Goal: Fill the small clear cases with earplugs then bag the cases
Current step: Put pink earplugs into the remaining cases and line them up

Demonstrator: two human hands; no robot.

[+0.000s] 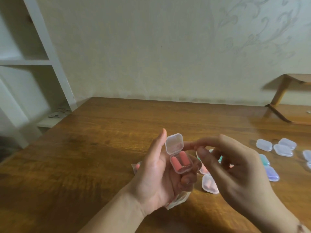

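Left hand (156, 174) at frame centre cradles small clear case (180, 163), fingers curled under base, lid (174, 143) hinged up. Two pink earplugs (178, 163) lie side by side inside; case kept level, likely so they stay put. Right hand (235, 165) right of centre, grip empty, fingers loosely bent, fingertip (190, 145) at lid edge, probably about to snap it down. Filled cases (210, 184) on worktop (101, 140) beneath hands; empty clear ones (276, 146) grouped at right edge. Bags (178, 199) under left hand, handy for bagging.

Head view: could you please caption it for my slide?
Left hand holds an open clear case of two pink earplugs; right hand reaches its lid.
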